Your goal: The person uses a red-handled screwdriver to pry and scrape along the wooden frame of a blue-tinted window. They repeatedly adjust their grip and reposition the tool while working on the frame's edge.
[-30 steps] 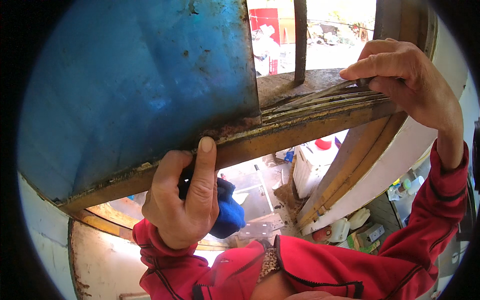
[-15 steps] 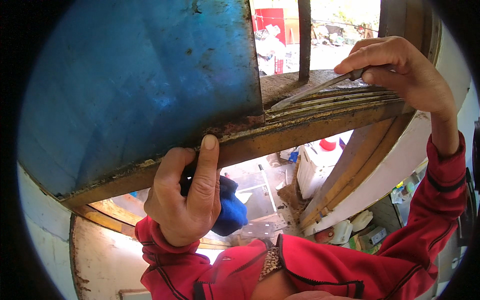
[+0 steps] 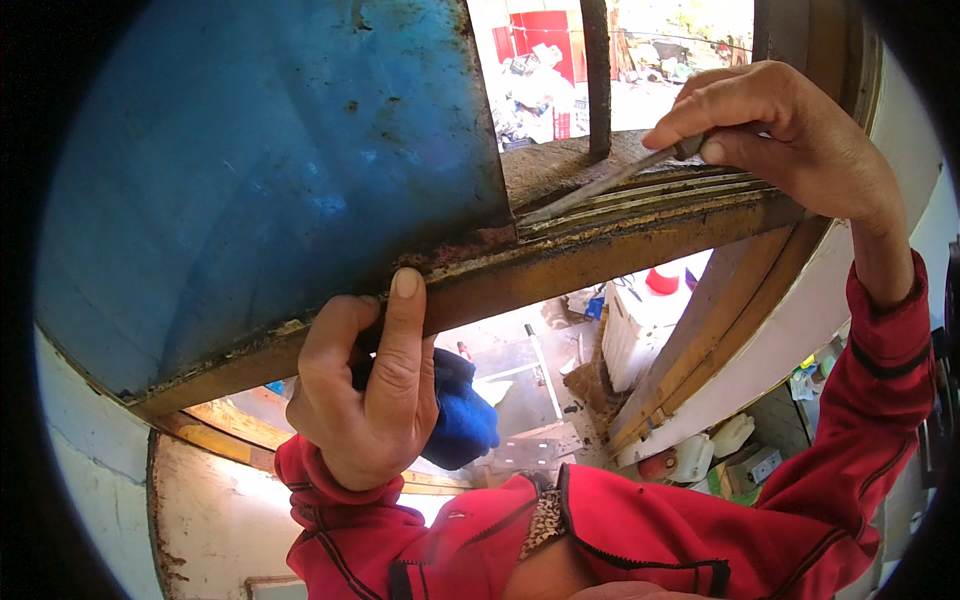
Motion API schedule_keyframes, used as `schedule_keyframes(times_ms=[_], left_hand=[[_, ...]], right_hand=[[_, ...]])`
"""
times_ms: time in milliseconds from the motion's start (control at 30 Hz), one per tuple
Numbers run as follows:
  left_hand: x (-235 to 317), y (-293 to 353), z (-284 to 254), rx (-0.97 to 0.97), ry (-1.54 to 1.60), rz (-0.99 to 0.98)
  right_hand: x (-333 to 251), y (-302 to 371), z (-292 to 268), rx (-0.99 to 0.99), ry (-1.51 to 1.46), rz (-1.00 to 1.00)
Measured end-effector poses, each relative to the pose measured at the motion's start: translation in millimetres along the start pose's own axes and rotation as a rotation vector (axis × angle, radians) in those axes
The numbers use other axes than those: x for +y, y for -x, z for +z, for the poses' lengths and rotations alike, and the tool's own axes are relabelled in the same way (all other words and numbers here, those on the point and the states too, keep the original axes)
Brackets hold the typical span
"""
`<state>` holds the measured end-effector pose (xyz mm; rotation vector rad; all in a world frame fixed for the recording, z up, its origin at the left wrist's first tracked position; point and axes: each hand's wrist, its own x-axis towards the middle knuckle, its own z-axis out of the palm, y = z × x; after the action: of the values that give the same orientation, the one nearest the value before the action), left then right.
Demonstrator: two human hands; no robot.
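My right hand [image 3: 795, 135] is closed round the dark handle of a slim metal tool [image 3: 610, 183], too unclear to name more exactly. Its tip lies in the grooved track [image 3: 650, 205] of the window sill, close by the lower right corner of a dirty blue pane [image 3: 290, 130]. Lower left, my left hand [image 3: 370, 400] grips the sill's brown front edge [image 3: 590, 265], index fingertip on the rim by the pane's bottom edge. A bunched blue cloth [image 3: 462, 415] hangs from this hand, its upper part hidden behind the fingers.
A dark upright bar [image 3: 598, 80] stands in the opening, with piled clutter and a red panel [image 3: 543, 40] outside. Below the sill are a white box [image 3: 640, 335] with a red object on top, and white jugs [image 3: 692, 458] at the lower right.
The tool's tip has slid left along the track, nearer the pane's corner, and my right hand has moved left with it. My left hand keeps its place on the sill edge.
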<state>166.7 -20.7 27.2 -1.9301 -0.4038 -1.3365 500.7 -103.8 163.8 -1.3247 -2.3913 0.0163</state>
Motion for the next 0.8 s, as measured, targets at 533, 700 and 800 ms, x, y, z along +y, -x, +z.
schedule_keyframes(times_ms=[533,700,800], left_hand=[[1.7,3.1,2.0,0.004,0.028,-0.038],[1.7,1.7,5.8,0.026,0.046,-0.013],[0.3,2.9,2.4,-0.01,0.022,-0.018]], right_hand=[[-31.6,24.0,7.5,0.272,0.203,0.067],[-29.5,17.6,-15.5,0.056,0.241,0.208],[-58.0,-14.2,-3.0,0.007,0.178,0.236]])
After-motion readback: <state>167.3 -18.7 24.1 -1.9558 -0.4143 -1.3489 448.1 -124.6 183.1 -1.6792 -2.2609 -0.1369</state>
